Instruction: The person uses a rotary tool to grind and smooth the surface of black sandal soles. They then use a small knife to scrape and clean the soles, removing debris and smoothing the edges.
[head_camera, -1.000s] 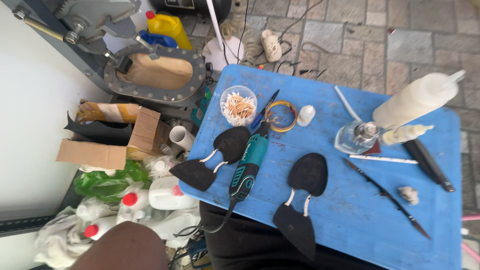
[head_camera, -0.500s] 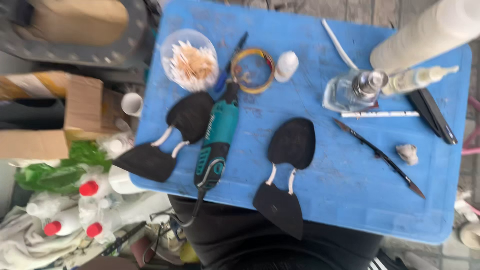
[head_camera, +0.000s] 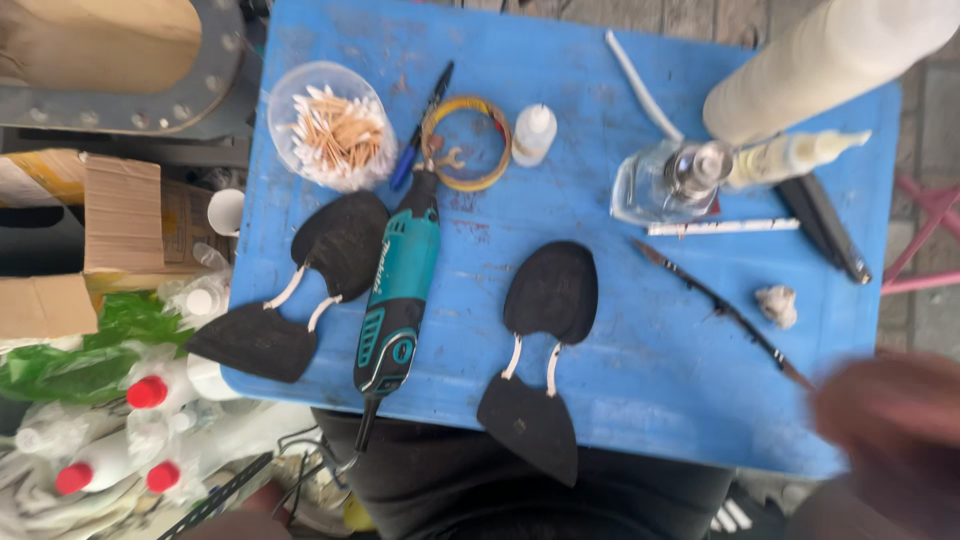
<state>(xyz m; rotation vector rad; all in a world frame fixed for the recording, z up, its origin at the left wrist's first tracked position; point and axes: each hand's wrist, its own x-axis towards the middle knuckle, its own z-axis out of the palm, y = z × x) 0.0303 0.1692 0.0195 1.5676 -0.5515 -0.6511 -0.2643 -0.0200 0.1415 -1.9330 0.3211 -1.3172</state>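
A blurred right hand (head_camera: 890, 430) hangs at the near right corner of the blue table (head_camera: 640, 400), too smeared for me to tell whether it is open, clenched or gripping anything; the left hand is nowhere to be seen. Nearest to that hand on the table lies a thin dark rod (head_camera: 720, 310), running slantwise toward the corner, with a small crumpled whitish lump (head_camera: 777, 303) just beside it. Further toward the middle of the table sits a black sole pair (head_camera: 540, 355), two flat pieces joined by pale straps, the lower piece overhanging the near edge. Left of that lies a teal rotary tool (head_camera: 398, 290), its cord dropping off the near edge, and beyond it a second black sole pair (head_camera: 300, 290) that pokes past the table's left side. At the table's far side stand a clear tub of cotton swabs (head_camera: 333, 125), a blue pen (head_camera: 420, 125), a yellow ring (head_camera: 466, 143) and a small white bottle (head_camera: 534, 133). Toward the far right are a glass bottle (head_camera: 665, 185) and a large pale cylinder (head_camera: 820, 65). Off the table's left edge, red-capped bottles (head_camera: 145, 395) cluster on the ground.
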